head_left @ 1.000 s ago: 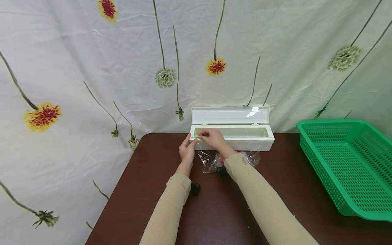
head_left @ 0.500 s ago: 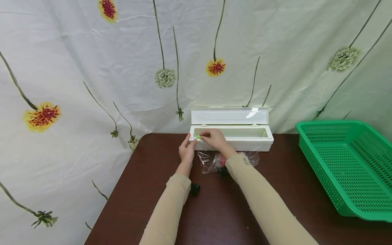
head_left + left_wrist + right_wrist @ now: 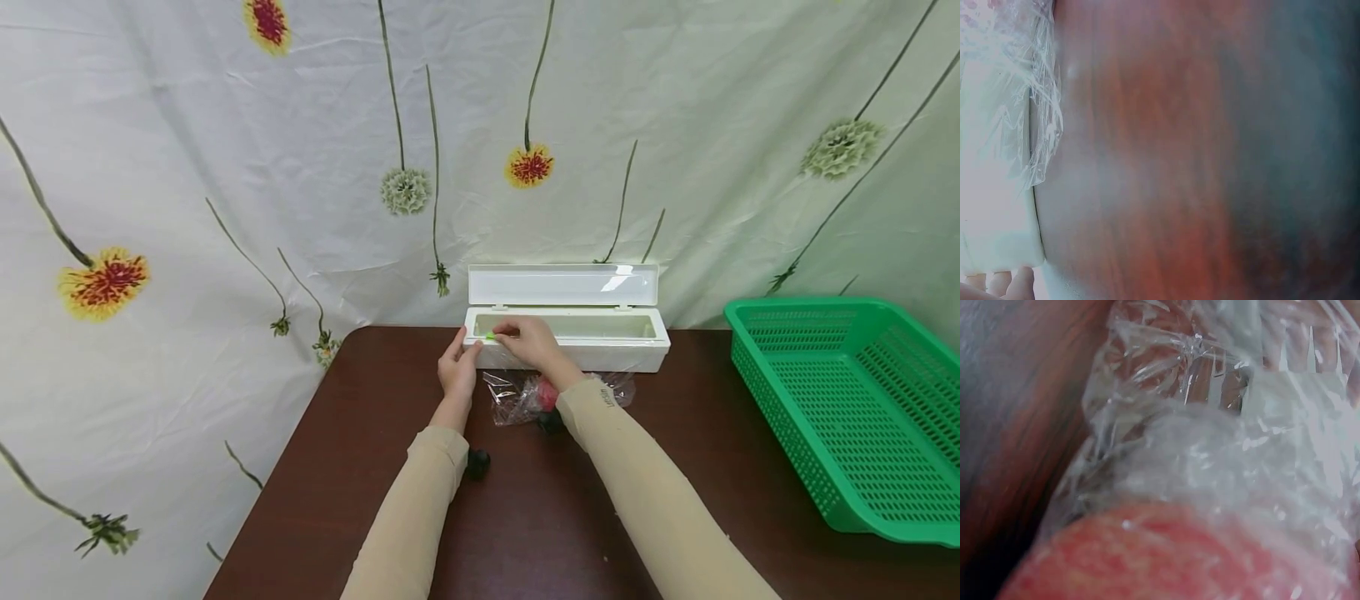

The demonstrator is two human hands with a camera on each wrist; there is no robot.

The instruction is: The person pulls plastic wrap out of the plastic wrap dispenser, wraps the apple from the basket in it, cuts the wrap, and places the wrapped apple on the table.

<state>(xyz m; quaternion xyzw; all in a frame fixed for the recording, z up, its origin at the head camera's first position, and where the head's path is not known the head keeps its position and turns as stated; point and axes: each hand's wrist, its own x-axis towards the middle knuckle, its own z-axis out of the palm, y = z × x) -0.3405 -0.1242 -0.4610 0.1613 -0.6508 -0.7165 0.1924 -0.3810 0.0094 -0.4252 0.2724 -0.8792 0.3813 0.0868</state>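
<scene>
White box [image 3: 600, 356], lid [image 3: 562, 285] raised, at table's [image 3: 375, 417] back edge.
Right hand [image 3: 532, 340] pinches green tab [image 3: 490, 336] on front rim, fingertips nearly together; left hand [image 3: 457, 371] grips box's left end, thumb and finger apart.

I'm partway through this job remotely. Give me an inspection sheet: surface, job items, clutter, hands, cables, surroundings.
Surface: dark brown table.
Job items: white box, its lid raised at the back; small green piece at the front rim; clear film crumpled in front; red round thing with the film, whether wrapped or merely covered unclear.
Clutter: green basket, right side.
Hands: left hand holds the box's left front corner; right hand pinches at the green piece.
Cables: nothing seen.
Surroundings: pale flower-printed cloth behind and left.
</scene>
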